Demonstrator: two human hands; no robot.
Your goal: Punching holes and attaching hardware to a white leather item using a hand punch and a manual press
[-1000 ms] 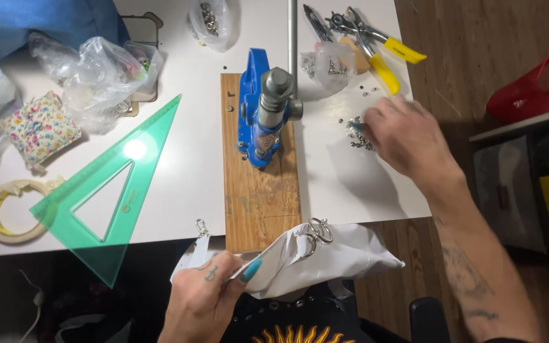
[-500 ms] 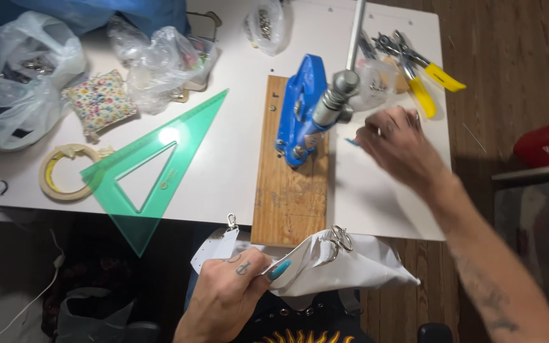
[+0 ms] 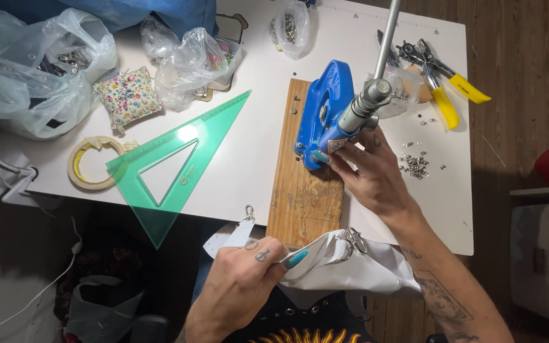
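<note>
My left hand (image 3: 243, 279) grips a piece of white fabric (image 3: 351, 270) at the table's near edge; the fabric carries metal clasps and rings (image 3: 352, 239). My right hand (image 3: 373, 174) reaches to the base of a blue hand press (image 3: 325, 111) that is bolted on a wooden board (image 3: 303, 197). Its fingertips touch the press's lower die area; whether they pinch a small part I cannot tell. The press's metal lever (image 3: 376, 82) rises above the hand.
Small metal snaps (image 3: 414, 164) lie scattered right of my hand. Yellow-handled pliers (image 3: 443, 89) sit at the back right. A green transparent triangle ruler (image 3: 173, 165), a tape roll (image 3: 90, 164), a floral pincushion (image 3: 127, 96) and several plastic bags (image 3: 39, 70) occupy the left side of the white table (image 3: 249, 159).
My right hand has moved left from the scattered snaps to the base of the blue press. The view has shifted. My left hand keeps hold of the white fabric.
</note>
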